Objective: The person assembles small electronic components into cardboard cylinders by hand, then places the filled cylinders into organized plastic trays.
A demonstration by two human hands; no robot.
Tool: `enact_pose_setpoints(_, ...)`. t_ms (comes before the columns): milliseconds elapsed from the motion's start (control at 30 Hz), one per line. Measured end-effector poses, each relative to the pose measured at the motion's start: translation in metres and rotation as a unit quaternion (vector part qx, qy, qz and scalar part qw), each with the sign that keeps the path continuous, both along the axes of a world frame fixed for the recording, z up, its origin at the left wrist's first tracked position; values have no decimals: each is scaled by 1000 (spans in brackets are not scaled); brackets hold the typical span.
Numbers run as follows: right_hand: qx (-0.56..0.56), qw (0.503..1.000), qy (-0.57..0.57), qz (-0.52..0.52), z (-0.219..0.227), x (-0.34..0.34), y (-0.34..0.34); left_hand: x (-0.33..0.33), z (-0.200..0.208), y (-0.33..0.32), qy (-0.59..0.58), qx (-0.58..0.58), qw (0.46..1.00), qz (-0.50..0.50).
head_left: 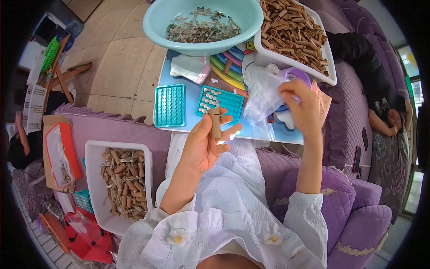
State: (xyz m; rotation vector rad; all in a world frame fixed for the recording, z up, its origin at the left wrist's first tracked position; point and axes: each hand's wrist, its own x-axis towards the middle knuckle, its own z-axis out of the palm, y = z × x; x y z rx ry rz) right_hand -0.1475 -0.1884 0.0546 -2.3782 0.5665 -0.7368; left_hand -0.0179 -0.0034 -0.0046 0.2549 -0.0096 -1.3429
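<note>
The left hand (pixel 204 143) is up in front of the person, and its fingers pinch a small brown paper tube (pixel 216 123) that stands almost straight up. The right hand (pixel 301 105) is higher and off to the right, and its fingers grip a clear plastic bag (pixel 262 92) that hangs crumpled over the little blue table (pixel 195 101). The two hands are near each other but do not touch. On the table, just past the tube, lies a teal tray with small holes (pixel 223 102); some of the holes have little round silver pieces in them. A second teal tray (pixel 170 105) lies to its left, and its holes look bare. At the far side of the table stands a big light green bowl (pixel 204 24) with a pile of small mixed scraps inside. Beside it on the right is a white tub (pixel 329 67) full of brown tubes. Another white tub (pixel 96 179) with more brown tubes sits low on the left, beside the person's knee on the purple couch (pixel 354 201). Another person (pixel 376 96) in dark clothes lies on the couch far to the right.
</note>
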Motion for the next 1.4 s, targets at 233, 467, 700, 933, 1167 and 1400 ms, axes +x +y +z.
enact_pose_setpoints(233,-5,973,-81,214,18,37,60,-7,16,12,-76,35,996,-42)
enact_pose_setpoints(467,-1,976,-18,218,19,40,69,-11,21,16,-79,30,995,-58)
enact_pose_setpoints(700,-2,961,52,271,5,41,61,-16,6,11,-142,85,983,-80)
enact_pose_setpoints(933,62,970,-16,234,-3,38,63,-8,10,12,-100,73,990,-73)
enact_pose_setpoints(1167,68,977,-38,200,-7,37,66,-7,12,10,-97,56,992,-59)
enact_pose_setpoints(1400,-48,974,-90,202,-7,32,75,-11,16,14,-134,55,988,-46)
